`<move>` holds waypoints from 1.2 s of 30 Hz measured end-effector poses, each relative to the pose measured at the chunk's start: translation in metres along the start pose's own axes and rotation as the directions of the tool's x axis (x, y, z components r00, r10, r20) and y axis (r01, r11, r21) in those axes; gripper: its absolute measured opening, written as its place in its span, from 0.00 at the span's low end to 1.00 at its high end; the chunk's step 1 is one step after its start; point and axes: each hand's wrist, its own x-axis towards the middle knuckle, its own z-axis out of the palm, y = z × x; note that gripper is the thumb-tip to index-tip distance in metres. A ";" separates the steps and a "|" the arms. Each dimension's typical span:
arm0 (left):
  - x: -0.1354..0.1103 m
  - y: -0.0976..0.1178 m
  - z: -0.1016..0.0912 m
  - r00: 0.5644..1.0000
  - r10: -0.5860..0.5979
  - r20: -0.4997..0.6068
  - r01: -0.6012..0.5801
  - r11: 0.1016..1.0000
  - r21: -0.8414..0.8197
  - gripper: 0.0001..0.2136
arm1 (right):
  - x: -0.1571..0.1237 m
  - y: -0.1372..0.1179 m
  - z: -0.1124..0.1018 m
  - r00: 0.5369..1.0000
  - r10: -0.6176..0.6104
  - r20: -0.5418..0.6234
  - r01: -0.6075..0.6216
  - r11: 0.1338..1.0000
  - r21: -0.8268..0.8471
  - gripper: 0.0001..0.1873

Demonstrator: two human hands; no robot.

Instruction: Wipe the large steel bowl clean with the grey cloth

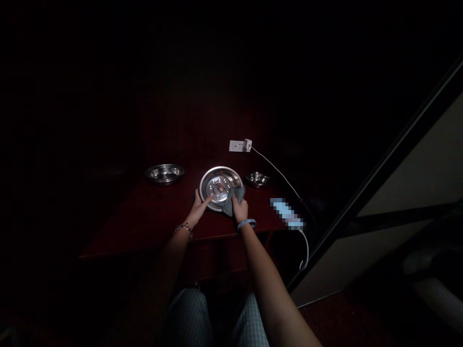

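A shiny metal bowl (213, 179) with a dark label on its inner bottom is held tilted towards me above the desk. My left hand (198, 207) grips its lower left rim, thumb on the inside. In my right hand (239, 207) is a grey-green cloth (228, 205), pressed against the bowl's lower right rim and inner wall. The fingers behind the bowl are hidden. A wide metal bowl (165, 174) stands on the desk to the left, and a smaller metal bowl (257, 179) to the right.
The dark red desk (133, 226) ends near my knees. A white socket (237, 146) on the back wall carries a charger (248, 144). Its white cable (277, 168) runs down to the right. A pixelated, phone-like object (287, 213) lies at the right edge. The surroundings are very dark.
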 end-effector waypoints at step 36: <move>0.000 -0.004 0.006 0.992 0.037 0.123 -0.036 0.999 -0.007 0.32 | 0.003 0.008 0.002 0.999 -0.048 0.024 0.047 0.998 0.044 0.16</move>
